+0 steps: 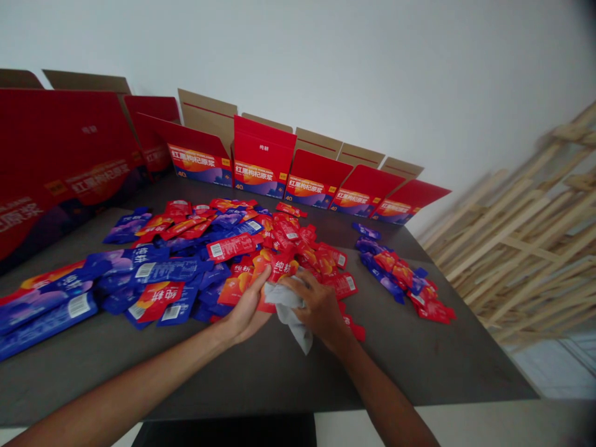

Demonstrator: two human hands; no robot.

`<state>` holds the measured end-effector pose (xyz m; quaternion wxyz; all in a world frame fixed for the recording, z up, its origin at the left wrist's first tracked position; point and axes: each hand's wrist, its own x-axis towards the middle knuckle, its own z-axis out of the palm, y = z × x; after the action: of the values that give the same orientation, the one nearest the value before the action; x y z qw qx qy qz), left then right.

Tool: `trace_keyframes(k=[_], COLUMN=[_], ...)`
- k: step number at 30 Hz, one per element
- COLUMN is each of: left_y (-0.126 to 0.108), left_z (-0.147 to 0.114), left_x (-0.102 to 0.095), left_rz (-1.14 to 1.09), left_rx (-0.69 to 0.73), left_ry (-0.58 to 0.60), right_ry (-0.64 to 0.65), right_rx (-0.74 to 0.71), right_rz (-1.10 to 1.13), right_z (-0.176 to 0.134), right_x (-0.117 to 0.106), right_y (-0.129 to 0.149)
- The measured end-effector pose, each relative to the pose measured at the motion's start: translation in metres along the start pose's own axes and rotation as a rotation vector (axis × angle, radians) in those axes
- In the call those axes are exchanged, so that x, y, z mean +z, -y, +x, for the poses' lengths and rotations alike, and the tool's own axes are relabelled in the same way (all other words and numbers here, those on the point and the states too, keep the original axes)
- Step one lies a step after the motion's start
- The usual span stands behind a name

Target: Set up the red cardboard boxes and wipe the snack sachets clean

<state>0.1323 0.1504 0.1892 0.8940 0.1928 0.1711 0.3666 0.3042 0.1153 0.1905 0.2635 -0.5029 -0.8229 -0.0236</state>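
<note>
The left hand (246, 307) gripped a red sachet (274, 273) at the pile's near edge; the right hand (319, 307) clutched a grey cloth (291, 313). Bare table (279, 372) lay nearer.

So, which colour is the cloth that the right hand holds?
Pale grey-white. The cloth, in the right hand, shows best in the head view.

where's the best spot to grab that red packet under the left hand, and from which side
Probably by the near short edge of the red packet, coming from the near side. It lies flat on top of the pile, so a thumb-and-finger pinch on the rim beats a top-down grab. The left hand already rests at that edge. The right hand is shut on a grey cloth beside it.
</note>
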Motion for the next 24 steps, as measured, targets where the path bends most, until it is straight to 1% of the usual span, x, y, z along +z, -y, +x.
trace_keyframes(k=[2, 4, 6, 10, 12, 13, 15, 19, 21, 23, 24], left_y=[0.002, 0.001, -0.002, -0.013, -0.015, -0.015, -0.012, 0.001, 0.005, 0.006, 0.005], left_z=[0.001, 0.001, 0.001, -0.002, -0.004, -0.004, -0.003, 0.001, 0.002, 0.003, 0.002], left_x=[0.001, 0.001, -0.001, -0.004, -0.005, -0.005, -0.005, -0.006, -0.007, -0.008, -0.009], left_rz=[0.014, 0.009, -0.018, -0.112, -0.136, -0.129, -0.088, -0.008, 0.005, 0.004, 0.000], left_rx=[0.038, 0.057, 0.036, -0.103, -0.146, -0.149, -0.112, 0.030, 0.066, 0.072, 0.065], left_ry=[0.008, 0.012, 0.023, 0.048, 0.053, 0.052, 0.053, 0.059, 0.058, 0.061, 0.056], right_ry=[-0.057, -0.073, -0.028, 0.139, 0.161, 0.157, 0.116, -0.045, -0.111, -0.135, -0.128], right_rx=[0.088, 0.100, 0.014, -0.233, -0.280, -0.276, -0.216, 0.007, 0.079, 0.082, 0.058], right_rz=[-0.005, -0.006, -0.001, 0.007, -0.004, -0.010, -0.018, -0.006, 0.013, 0.030, 0.038], right_z=[0.000, 0.000, 0.000, -0.001, -0.002, -0.002, -0.003, -0.004, -0.004, -0.003, -0.003], right_x=[-0.001, 0.000, 0.002, 0.006, 0.007, 0.007, 0.006, 0.003, 0.002, 0.003, 0.004], right_y=[0.000, 0.000, 0.001, 0.003, 0.003, 0.003, 0.002, -0.001, -0.002, -0.002, -0.002])
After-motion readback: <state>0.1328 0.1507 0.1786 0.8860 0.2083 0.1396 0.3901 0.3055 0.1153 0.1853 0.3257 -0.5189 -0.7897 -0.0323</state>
